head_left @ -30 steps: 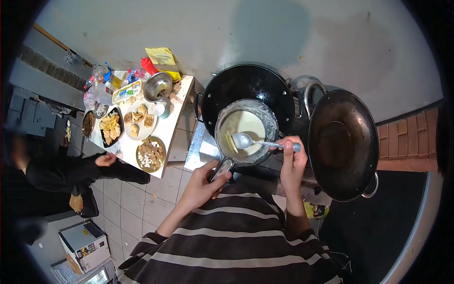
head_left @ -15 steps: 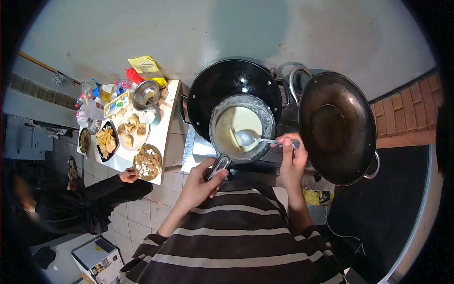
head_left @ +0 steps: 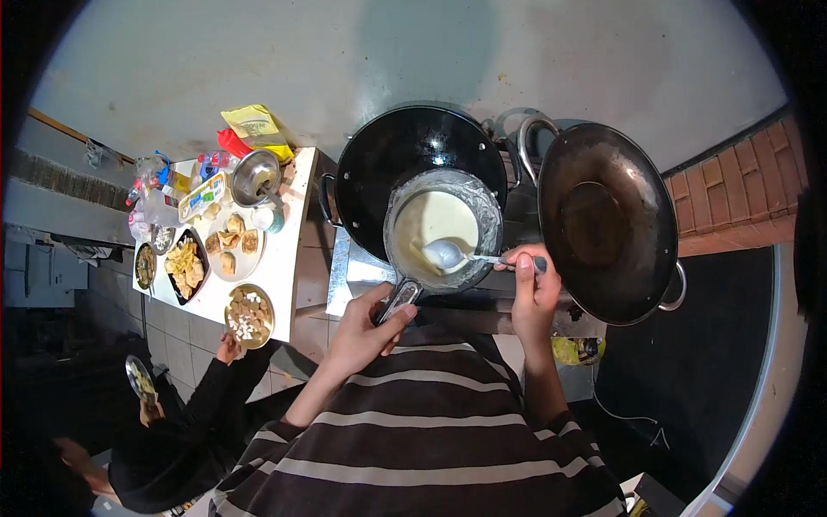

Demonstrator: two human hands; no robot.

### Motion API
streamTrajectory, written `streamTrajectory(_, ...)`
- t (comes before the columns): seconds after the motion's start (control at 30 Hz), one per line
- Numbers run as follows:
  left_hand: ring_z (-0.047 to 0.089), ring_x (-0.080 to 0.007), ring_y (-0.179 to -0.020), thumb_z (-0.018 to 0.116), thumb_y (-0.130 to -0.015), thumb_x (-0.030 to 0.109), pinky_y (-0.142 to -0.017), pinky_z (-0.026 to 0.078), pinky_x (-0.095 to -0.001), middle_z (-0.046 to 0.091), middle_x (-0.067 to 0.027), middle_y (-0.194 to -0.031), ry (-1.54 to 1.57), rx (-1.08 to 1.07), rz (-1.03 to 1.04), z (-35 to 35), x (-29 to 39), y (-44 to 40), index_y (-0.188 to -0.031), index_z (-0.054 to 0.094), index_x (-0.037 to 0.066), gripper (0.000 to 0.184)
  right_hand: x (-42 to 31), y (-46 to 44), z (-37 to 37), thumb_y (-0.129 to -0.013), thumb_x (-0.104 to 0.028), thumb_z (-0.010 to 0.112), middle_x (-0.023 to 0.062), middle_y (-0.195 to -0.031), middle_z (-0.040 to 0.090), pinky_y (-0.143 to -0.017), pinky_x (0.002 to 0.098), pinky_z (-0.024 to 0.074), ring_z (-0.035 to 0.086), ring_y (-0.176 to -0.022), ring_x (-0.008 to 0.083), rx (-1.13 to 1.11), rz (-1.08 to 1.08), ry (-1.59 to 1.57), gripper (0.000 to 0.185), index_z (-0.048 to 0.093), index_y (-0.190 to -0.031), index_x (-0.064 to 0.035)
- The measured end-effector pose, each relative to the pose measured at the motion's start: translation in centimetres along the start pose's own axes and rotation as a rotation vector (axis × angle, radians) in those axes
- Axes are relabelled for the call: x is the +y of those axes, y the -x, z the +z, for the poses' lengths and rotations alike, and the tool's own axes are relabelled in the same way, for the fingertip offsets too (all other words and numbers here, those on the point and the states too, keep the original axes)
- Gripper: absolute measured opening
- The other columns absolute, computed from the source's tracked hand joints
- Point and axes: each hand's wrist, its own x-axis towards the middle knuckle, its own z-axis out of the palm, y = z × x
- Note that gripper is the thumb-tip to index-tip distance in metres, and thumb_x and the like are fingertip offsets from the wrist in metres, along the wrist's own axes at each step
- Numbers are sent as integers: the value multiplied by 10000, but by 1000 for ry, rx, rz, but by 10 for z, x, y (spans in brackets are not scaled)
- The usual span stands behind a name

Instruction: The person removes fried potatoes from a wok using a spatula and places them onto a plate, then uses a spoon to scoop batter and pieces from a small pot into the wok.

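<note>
My left hand [head_left: 365, 331] is closed round the handle of a saucepan [head_left: 492, 226], which is tilted over the black wok [head_left: 366, 151]. Pale, creamy batter [head_left: 448, 215] fills the pan's bottom, and dried batter coats its inner wall. Between the fingers and thumb of my right hand [head_left: 531, 280] is the handle of a metal spoon [head_left: 444, 254]. Its bowl rests in the batter near the pan's lower side. A small pale piece shows at the left edge of the spoon; I cannot make out what it is.
A second, browned wok [head_left: 594, 224] stands at the right. On the white table [head_left: 284, 228] are a metal bowl [head_left: 256, 177], a plate of browned pieces [head_left: 234, 244] and a black dish [head_left: 186, 265]. Another person's hand [head_left: 228, 348] touches a round dish [head_left: 250, 316] at the table's edge.
The spoon has shifted slightly left in the batter, and the long pale slice beside it is now mostly out of sight. The other person has moved nearer and drawn the round dish toward the edge.
</note>
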Motion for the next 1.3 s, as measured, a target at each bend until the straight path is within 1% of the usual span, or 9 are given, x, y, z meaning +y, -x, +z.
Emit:
streamTrajectory(0.2, 420, -54, -439, 643, -961, 129, -411, 299, -227, 498, 4, -577, 55, -13, 21, -3, -6, 0, -860, 469, 41, 219, 5, 1, 2, -1027, -148, 478, 84, -800, 629, -724, 281, 493, 638, -748, 150, 7, 62, -83, 220, 570, -907, 12)
streamTrajectory(0.37, 412, -54, -440, 639, -964, 134, -415, 297, -225, 498, 7, -578, 54, 8, 11, -4, -2, 2, -925, 513, 21, 174, 2, 1, 7, -1026, -150, 476, 87, -804, 624, -730, 282, 498, 633, -767, 151, -30, 63, -103, 218, 567, -912, 11)
streamTrajectory(0.47, 434, -54, -443, 660, -951, 175, -422, 324, -240, 516, -3, -580, 62, 29, 22, -6, -2, 3, -888, 534, 6, 220, -3, 1, 12, -1013, -146, 502, 94, -801, 625, -736, 281, 497, 633, -791, 167, -81, -28, -133, 207, 569, -903, 16)
streamTrajectory(0.53, 435, -54, -442, 659, -951, 175, -421, 323, -239, 515, -1, -579, 86, 50, 22, -8, -2, 2, -884, 533, 10, 219, -6, 0, 10, -995, -134, 528, 107, -796, 631, -744, 301, 496, 630, -795, 210, -140, -184, -1, 185, 573, -886, 8)
streamTrajectory(0.57, 436, -54, -442, 659, -952, 175, -421, 321, -238, 513, 1, -577, 108, 63, 22, -8, -3, 4, -880, 532, 13, 219, -7, -1, 7, -988, -157, 545, 115, -819, 655, -768, 355, 492, 619, -788, 257, -177, -270, 79, 186, 588, -878, -14)
streamTrajectory(0.67, 439, -53, -441, 658, -953, 172, -419, 313, -236, 510, 5, -574, 150, 69, 42, -9, -2, 7, -879, 535, 16, 212, -9, 0, 6, -990, -192, 552, 110, -861, 683, -790, 405, 479, 603, -805, 287, -234, -435, 120, 195, 603, -877, -41)
streamTrajectory(0.9, 438, -51, -438, 650, -956, 157, -416, 307, -236, 508, 10, -573, 189, 125, 51, -16, 2, 16, -884, 546, 17, 189, -13, 4, 14, -994, -271, 556, 97, -866, 704, -785, 391, 456, 599, -795, 278, -227, -442, 142, 251, 611, -866, -61)
streamTrajectory(1.2, 438, -46, -434, 642, -958, 133, -402, 294, -230, 511, 14, -579, 254, 131, 74, -33, -15, 29, -902, 556, 20, 153, -17, 9, 35, -1008, -308, 530, 93, -833, 698, -766, 379, 454, 602, -778, 268, -215, -447, 79, 307, 600, -850, -53)
streamTrajectory(1.3, 436, -50, -423, 647, -959, 143, -399, 314, -217, 524, 10, -579, 249, 115, 85, -43, -19, 35, -963, 548, 16, 161, -21, 12, 47, -1012, -272, 515, 110, -811, 677, -757, 363, 466, 609, -778, 255, -216, -420, 76, 298, 593, -852, -34)
